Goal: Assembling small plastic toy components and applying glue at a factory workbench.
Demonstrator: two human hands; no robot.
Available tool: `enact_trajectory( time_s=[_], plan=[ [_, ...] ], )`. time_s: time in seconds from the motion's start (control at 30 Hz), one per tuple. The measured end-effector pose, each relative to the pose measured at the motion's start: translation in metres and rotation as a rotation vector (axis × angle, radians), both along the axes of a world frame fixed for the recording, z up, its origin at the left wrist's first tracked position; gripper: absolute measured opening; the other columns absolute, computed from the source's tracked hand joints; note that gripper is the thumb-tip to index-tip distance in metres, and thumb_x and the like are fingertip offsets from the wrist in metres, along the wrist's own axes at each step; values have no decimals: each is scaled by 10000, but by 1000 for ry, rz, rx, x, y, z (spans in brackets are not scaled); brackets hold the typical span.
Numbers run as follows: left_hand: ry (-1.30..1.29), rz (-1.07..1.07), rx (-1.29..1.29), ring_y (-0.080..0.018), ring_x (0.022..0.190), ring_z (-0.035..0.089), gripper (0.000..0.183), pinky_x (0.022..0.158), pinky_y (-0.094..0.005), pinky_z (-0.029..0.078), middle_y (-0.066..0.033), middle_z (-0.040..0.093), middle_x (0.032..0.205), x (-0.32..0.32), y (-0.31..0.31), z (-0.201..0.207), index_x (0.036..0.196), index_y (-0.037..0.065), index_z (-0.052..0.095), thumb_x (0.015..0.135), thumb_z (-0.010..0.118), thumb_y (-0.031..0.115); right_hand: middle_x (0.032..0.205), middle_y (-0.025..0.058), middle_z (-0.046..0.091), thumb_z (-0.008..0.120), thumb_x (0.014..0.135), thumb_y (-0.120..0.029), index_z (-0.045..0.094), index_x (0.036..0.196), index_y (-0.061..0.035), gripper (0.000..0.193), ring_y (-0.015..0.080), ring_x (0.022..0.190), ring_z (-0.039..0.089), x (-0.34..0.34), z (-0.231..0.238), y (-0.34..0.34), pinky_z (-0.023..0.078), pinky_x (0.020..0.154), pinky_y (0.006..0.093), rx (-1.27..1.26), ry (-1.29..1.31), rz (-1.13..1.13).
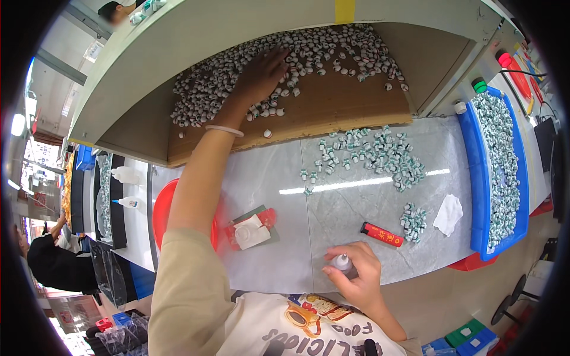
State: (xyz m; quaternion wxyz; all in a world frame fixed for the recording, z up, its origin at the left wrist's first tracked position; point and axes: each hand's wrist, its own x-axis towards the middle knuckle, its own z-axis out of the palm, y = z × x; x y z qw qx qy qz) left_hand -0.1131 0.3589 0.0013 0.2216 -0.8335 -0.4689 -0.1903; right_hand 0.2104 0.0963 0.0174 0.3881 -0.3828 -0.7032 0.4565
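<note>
My left hand [258, 77] reaches far forward into a low compartment, its fingers stretched out over a spread of small white ball-like pieces [208, 83] with dark and reddish marks. These lie on a brown cardboard sheet [344, 107]. Whether a piece is under my fingertips cannot be made out. Close to my body, my right hand [362, 279] is closed around a small squeeze bottle [342, 261] with a pointed tip, held upright. Beyond it lies a red lighter [382, 234], beside a small cluster of green-and-white pieces [413, 222].
More green-and-white pieces [386, 157] lie loose on the grey tabletop [267, 267]. A blue tray [478, 196] full of them stands at right. White tissue [449, 215], a red packet [267, 218] and a red basin [163, 207] sit around. The compartment's front edge [285, 32] arches over my left hand.
</note>
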Motion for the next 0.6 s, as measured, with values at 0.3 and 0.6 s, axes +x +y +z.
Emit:
enact_trajectory(
  time_s=[0.3,0.6],
  plan=[
    [-212,354,-390,-320,1099,462,434,928,-380,364,-173,457,1220,30,32,41,1212,69,440,879,436,347,744,64,624,695,609,-76,604,838,-24,252,212,697,536,1,3,2,410,632,294,-9,-32,-20],
    [86,-30,-24,-357,1180,375,393,949,-442,339,-196,348,1311,-2,79,-27,1189,89,464,856,498,294,766,69,637,701,624,-116,609,846,-29,255,212,712,550,2,1,4,414,646,303,-45,-32,-10]
  ],
)
